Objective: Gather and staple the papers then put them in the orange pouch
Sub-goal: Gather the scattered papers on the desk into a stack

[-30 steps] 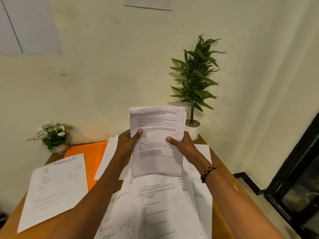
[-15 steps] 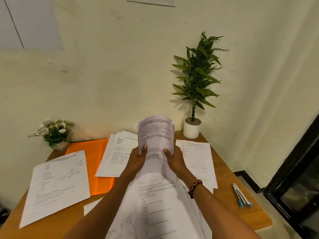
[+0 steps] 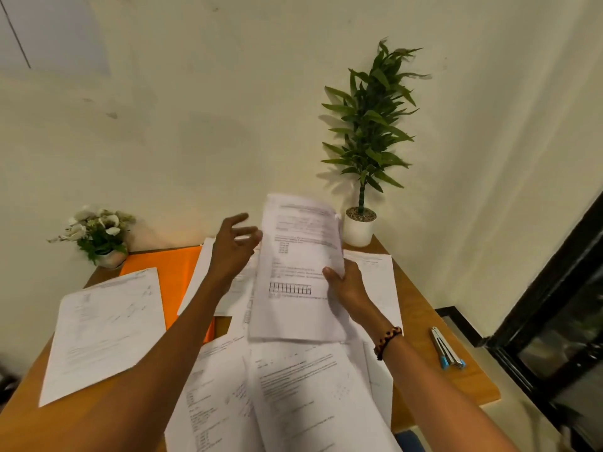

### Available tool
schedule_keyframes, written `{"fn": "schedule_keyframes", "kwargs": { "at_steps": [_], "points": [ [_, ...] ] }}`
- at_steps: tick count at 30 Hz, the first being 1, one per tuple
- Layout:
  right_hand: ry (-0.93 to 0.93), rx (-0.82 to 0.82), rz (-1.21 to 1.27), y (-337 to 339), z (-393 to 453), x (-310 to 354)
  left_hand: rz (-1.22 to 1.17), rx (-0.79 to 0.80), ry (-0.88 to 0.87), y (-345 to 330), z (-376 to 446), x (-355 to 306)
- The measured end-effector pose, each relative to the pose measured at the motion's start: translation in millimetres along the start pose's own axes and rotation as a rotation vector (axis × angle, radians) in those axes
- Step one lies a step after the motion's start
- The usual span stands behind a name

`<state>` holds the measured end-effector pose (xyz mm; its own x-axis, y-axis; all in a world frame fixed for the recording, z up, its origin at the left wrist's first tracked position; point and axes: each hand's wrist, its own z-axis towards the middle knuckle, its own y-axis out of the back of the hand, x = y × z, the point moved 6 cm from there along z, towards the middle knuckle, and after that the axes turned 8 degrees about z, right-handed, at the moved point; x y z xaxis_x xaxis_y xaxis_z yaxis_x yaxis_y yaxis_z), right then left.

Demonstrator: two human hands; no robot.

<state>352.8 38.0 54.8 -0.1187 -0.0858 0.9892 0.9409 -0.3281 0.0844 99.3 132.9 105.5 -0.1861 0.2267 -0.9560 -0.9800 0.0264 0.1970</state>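
Note:
My right hand [image 3: 347, 287] grips a thin stack of printed papers [image 3: 298, 269] by its right edge and holds it upright above the table. My left hand [image 3: 233, 249] hovers just left of the stack with its fingers spread, holding nothing. Loose printed sheets lie over the wooden table [image 3: 424, 324]: one at the left [image 3: 104, 331], several in front of me [image 3: 293, 396], one under my right wrist [image 3: 378, 278]. The orange pouch [image 3: 169, 272] lies flat at the back left, partly covered by sheets. A stapler [image 3: 445, 349] with a blue end lies near the right edge.
A small pot of white flowers [image 3: 98, 234] stands at the back left corner. At the back right corner stands a tall green plant in a white pot [image 3: 360, 223]. A wall closes the far side. A dark framed door [image 3: 554, 321] is at the right.
My left hand has let go of the paper stack and opened beside it. My right hand alone now holds the stack, which has risen a little.

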Motion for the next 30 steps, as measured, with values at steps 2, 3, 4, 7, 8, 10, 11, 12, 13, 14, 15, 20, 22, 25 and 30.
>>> {"fn": "schedule_keyframes", "kwargs": {
  "at_steps": [2, 3, 4, 7, 8, 10, 11, 12, 13, 14, 15, 20, 22, 25, 30],
  "points": [
    [-0.029, -0.091, 0.072, 4.9, 1.7, -0.3, 0.1, -0.065, -0.086, -1.6, -6.8, -7.4],
    [-0.051, -0.124, 0.082, 6.8, 3.4, -0.8, 0.138, -0.074, -0.127, -4.9, -11.4, -11.2],
    [-0.062, -0.128, 0.065, 7.4, 5.4, -0.5, 0.175, -0.067, -0.171, -9.4, -14.3, -12.4],
    [-0.031, -0.046, -0.02, 3.6, 3.2, 6.0, 0.33, -0.049, -0.308, -21.3, -19.6, -11.5],
    [-0.033, -0.011, -0.059, 1.3, -0.2, 5.4, 0.399, -0.071, -0.355, -23.4, -20.0, -12.8],
    [-0.047, 0.073, -0.125, -4.8, -6.9, -0.4, 0.571, -0.112, -0.448, -28.8, -22.2, -20.7],
    [-0.057, 0.12, -0.17, -8.7, -11.5, -4.1, 0.678, -0.111, -0.493, -33.2, -23.3, -25.5],
    [-0.082, 0.159, -0.206, -11.0, -15.4, -11.4, 0.777, -0.088, -0.534, -39.4, -23.3, -27.2],
    [-0.108, 0.195, -0.235, -12.6, -17.0, -22.8, 0.846, -0.034, -0.557, -46.2, -23.2, -26.0],
    [-0.133, 0.23, -0.244, -13.7, -18.9, -32.3, 0.869, 0.041, -0.55, -51.9, -22.1, -21.6],
    [-0.171, 0.267, -0.246, -14.3, -26.3, -35.6, 0.847, 0.112, -0.521, -55.8, -21.5, -16.4],
    [-0.282, 0.45, -0.123, -18.3, -69.4, -44.2, 0.837, 0.19, -0.507, -55.8, -28.4, 3.7],
    [-0.295, 0.504, -0.1, -19.9, -79.7, -50.2, 0.772, 0.333, -0.469, -59.1, -36.2, 12.9],
    [-0.339, 0.577, -0.08, -26.0, -91.8, -52.8, 0.756, 0.501, -0.483, -64.7, -46.9, 16.7],
    [-0.311, 0.714, -0.204, -48.4, -106.6, -44.3, 0.628, 0.558, -0.375, -50.9, -43.0, 28.6]
  ]
}}
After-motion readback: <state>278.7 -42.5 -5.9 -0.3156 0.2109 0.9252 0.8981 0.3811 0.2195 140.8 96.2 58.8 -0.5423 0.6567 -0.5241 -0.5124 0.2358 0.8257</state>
